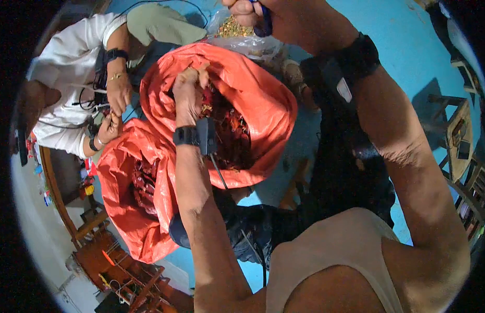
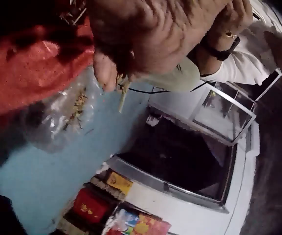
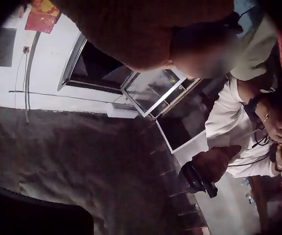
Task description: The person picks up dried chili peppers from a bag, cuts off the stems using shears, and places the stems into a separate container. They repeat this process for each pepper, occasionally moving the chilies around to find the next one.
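My left hand (image 1: 187, 96) is over the larger red woven sack (image 1: 268, 99), among the dark red dried chilies (image 1: 234, 133) inside it. Its fingers are curled, and a pale chili stem (image 2: 123, 100) pokes out from between them in the left wrist view. The chili itself is mostly hidden by the hand. Up at the top of the head view, my right hand (image 1: 289, 21) grips scissors by their dark blue handle (image 1: 263, 25); the blades are out of sight. That handle shows only as a blurred dark round shape in the right wrist view.
A second red sack (image 1: 122, 201) of dried chilies stands at the left. Beyond the sacks, a clear plastic bag (image 1: 258, 46) holds yellowish stem bits. Another person in a white shirt (image 1: 70, 55) sits at the left, hands (image 1: 117, 96) at the sack's edge. A wooden stool (image 1: 457, 133) stands right.
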### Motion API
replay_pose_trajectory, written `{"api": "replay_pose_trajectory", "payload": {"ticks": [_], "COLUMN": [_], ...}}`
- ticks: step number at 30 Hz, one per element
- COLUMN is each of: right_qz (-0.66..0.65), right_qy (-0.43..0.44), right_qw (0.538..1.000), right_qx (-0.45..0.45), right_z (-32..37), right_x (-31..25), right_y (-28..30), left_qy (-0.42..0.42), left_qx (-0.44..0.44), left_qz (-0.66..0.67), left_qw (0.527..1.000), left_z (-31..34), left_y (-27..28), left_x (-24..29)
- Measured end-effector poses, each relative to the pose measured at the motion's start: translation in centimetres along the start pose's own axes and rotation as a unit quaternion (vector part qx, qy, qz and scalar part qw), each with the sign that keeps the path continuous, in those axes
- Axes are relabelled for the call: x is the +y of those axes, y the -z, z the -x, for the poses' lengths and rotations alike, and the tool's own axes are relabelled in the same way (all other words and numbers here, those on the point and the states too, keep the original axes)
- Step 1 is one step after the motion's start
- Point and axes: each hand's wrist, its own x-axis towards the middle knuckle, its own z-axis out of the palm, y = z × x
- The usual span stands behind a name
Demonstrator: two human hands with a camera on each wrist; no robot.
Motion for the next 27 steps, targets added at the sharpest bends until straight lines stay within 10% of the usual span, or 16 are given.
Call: {"api": "replay_pose_trajectory", "payload": {"ticks": [2,4,5,7,8,12,15,17,22,24,27], "right_qz": [-0.039,-0.060,-0.087,-0.060,-0.040,0.038,0.100,-0.009,-0.046,-0.078,0.005], "right_qy": [-0.104,0.098,-0.027,-0.003,0.019,-0.065,0.130,-0.105,-0.066,-0.052,0.104], "right_qw": [0.993,0.991,0.995,0.997,0.998,0.997,0.978,0.994,0.997,0.996,0.992], "right_qx": [-0.045,0.066,0.032,0.037,0.042,-0.014,0.131,0.009,0.004,-0.002,0.076], "right_z": [0.1,0.2,0.8,0.9,1.1,1.9,1.4,1.7,2.1,2.3,2.7], "right_x": [0.6,2.1,1.7,2.5,2.8,2.9,2.8,1.7,2.0,3.1,4.1], "right_y": [0.6,0.5,1.0,1.7,1.9,2.5,2.1,2.5,2.6,2.2,1.0], "left_qy": [-0.010,0.007,0.006,0.029,-0.053,-0.143,-0.164,-0.078,-0.183,-0.138,-0.191], "left_qx": [0.042,0.063,0.058,0.075,0.040,-0.056,0.037,0.095,0.088,0.135,0.084], "left_qz": [0.086,0.118,0.119,-0.314,-0.645,-0.618,-0.583,-0.474,-0.580,-0.453,-0.466], "left_qw": [0.995,0.991,0.991,0.946,0.761,0.771,0.795,0.872,0.789,0.871,0.860], "left_z": [-2.2,-5.3,-6.0,-7.0,-8.7,-8.1,-6.7,-8.3,-1.6,-1.2,-2.1], "left_y": [-3.2,-2.2,-1.1,2.0,4.7,9.0,6.8,9.9,3.1,2.7,-0.5], "left_x": [2.0,0.3,-0.9,-4.6,-7.9,-15.5,-15.1,-17.5,-6.9,-5.4,-0.3]}}
